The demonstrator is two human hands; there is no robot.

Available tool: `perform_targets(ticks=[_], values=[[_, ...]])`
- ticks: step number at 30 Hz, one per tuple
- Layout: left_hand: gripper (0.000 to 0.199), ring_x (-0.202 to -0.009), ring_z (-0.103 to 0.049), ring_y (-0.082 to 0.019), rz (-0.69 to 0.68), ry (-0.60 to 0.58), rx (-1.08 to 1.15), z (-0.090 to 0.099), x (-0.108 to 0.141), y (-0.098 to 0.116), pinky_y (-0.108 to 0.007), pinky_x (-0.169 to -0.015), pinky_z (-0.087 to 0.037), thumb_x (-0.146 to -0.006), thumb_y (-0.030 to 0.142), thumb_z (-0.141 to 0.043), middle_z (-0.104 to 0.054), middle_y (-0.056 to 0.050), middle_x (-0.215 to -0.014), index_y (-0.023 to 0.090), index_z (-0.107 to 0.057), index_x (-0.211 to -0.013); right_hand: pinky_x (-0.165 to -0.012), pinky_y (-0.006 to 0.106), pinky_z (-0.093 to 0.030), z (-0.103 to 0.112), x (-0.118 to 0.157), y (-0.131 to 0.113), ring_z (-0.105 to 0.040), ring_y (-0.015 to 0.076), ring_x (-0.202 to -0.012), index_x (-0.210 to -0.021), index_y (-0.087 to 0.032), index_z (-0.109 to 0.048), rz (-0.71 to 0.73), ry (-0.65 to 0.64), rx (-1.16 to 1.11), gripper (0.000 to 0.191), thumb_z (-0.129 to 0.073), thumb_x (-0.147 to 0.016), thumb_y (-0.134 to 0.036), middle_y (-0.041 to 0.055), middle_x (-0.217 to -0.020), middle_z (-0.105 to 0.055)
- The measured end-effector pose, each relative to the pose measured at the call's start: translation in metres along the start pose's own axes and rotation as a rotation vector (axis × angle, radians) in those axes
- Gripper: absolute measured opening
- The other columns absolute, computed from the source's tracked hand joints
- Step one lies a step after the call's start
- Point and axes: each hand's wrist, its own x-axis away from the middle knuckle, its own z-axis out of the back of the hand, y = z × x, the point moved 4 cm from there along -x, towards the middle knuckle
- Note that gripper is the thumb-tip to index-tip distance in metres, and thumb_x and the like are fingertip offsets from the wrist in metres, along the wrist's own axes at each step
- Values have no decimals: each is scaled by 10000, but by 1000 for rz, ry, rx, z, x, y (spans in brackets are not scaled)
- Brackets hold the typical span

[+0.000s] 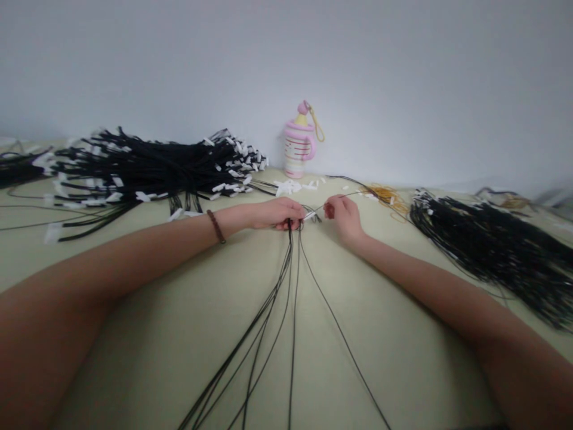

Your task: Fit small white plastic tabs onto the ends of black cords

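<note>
Several thin black cables are gathered in the left hand, pinched at one point. Below it they fan loosely across the tabletop toward the near side, well apart at the lower edge of view. A white connector lies between the hands, just beside the left fingertips. A single thin wire extends from that connector to the far right, held closed in the curled fingers of the right hand.

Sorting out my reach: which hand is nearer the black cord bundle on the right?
Right: the right hand lies left of the black cord bundle; the left hand is farther left, beyond it.
</note>
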Motion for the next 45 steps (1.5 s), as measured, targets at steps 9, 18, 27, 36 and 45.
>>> perform_targets(ticks=[9, 18, 27, 36, 45], values=[[231, -467, -371, -52, -11, -22, 8, 0, 4, 5, -183, -412, -253, -782, 307, -457, -490, -17, -610, 99, -526, -708, -330, 126, -283, 42, -37, 42, -366, 18, -356, -626, -147, -429, -400, 355, -398, 93, -454, -694, -88, -69, -496, -423], [239, -461, -365, -52, -17, -25, 29, 1, 4, 1, -195, -413, -250, -761, 333, -486, -495, -20, -609, 108, -539, -700, -297, 114, -232, 76, -50, 52, -323, 8, -315, -600, -139, -460, -329, 449, -243, 108, -489, -704, -136, -82, -445, -399], [217, -442, -350, -45, -7, -2, 77, 2, 2, -1, -185, -399, -234, -746, 309, -505, -493, -20, -598, 101, -546, -698, -356, 161, -269, 41, -24, 22, -383, 55, -365, -563, -132, -537, -24, 113, 79, 149, -460, -681, -179, -47, -408, -425], [165, -445, -367, -36, -32, 22, 187, 7, -4, -5, -160, -378, -233, -736, 284, -518, -490, -10, -627, 126, -529, -688, -492, 183, -288, 4, 18, -18, -394, 62, -462, -542, -145, -492, 667, -464, 663, 165, -473, -701, -182, -28, -493, -463], [123, -439, -376, -22, -35, 25, 243, 10, -8, -10, -137, -372, -240, -747, 230, -493, -477, 7, -616, 112, -515, -719, -472, 171, -269, -7, 34, -29, -372, 52, -441, -525, -145, -444, 634, -536, 642, 233, -445, -749, -210, -33, -476, -427]])
